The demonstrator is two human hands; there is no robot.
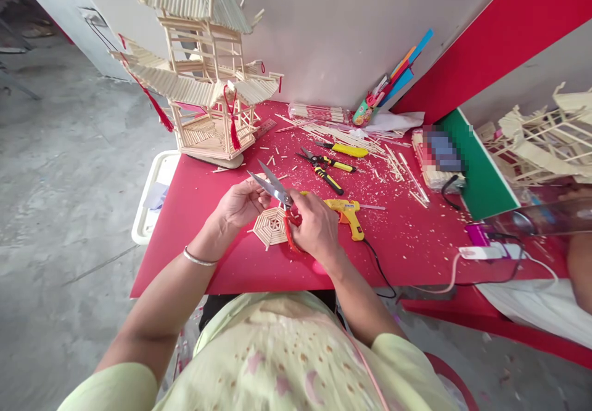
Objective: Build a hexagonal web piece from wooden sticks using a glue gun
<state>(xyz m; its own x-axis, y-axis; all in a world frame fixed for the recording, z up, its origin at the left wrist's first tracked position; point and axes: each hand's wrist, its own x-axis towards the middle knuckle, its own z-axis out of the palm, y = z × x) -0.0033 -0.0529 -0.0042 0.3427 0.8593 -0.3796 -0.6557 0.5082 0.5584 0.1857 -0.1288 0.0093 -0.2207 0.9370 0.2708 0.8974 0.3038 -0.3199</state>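
Note:
My right hand (pixel 317 224) grips red-handled scissors (pixel 275 187), whose blades stand apart and point up and left. Close by the blades, my left hand (pixel 244 202) has its thumb and fingers pinched together; anything between them is too small to make out. Below the scissors, a flat web-shaped hexagonal panel (pixel 268 227) of thin wooden sticks lies on the red table (pixel 185 250). A yellow glue gun (pixel 349 215) rests just right of my right hand, its dark cord running off the front edge.
A tiered stick pagoda (pixel 203 84) with red tassels stands back left. Pruning shears (pixel 324 167), a yellow utility knife (pixel 346 150) and loose sticks (pixel 333 134) lie behind my hands. At right are a green divider (pixel 481 164), a power strip (pixel 493 251) and another person's arm (pixel 580 263).

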